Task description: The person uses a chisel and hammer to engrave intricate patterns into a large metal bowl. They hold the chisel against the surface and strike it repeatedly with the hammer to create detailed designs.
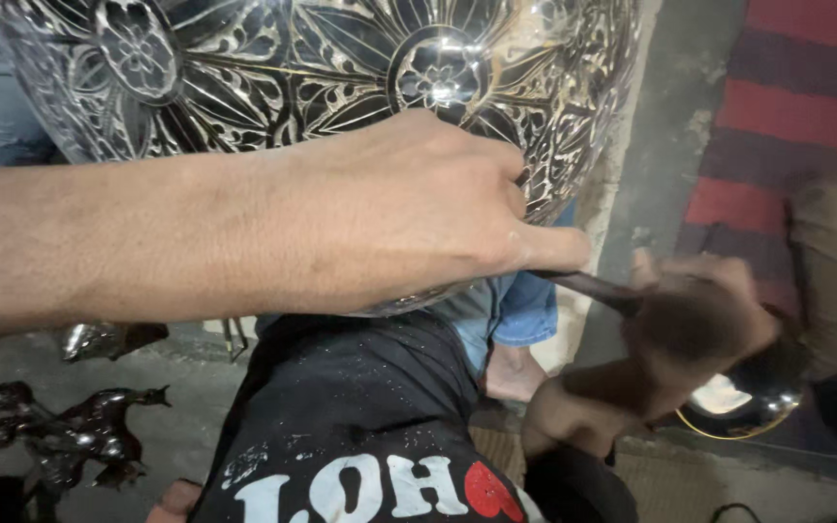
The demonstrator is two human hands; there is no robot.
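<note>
— Head view, looking down: what's the left hand [409, 213] doing?

— It lies across a big engraved metal bowl [341, 68], fingers curled shut, pressing against the lower rim. It seems to pin a thin dark tool [583, 284] that sticks out past the knuckles, likely so the tip stays put on the pattern.

— And the bowl itself?

— Tipped up on the lap, over the black cloth [351, 416] and the jeans [511, 310], its decorated face turned to the camera. Resting it there would keep it steady and close to the eye.

— The right hand [695, 324]?

— Just right of the tool's outer end, low, heavily blurred. It looks bunched, but whether it grips anything I cannot tell; the blur hides it.

— Anything else around?

— Dark metal pieces [70, 431] on the floor at lower left, well apart from the hands. A shiny round metal piece [733, 402] sits behind the right hand, and a red striped rug [796, 107] at upper right.
</note>
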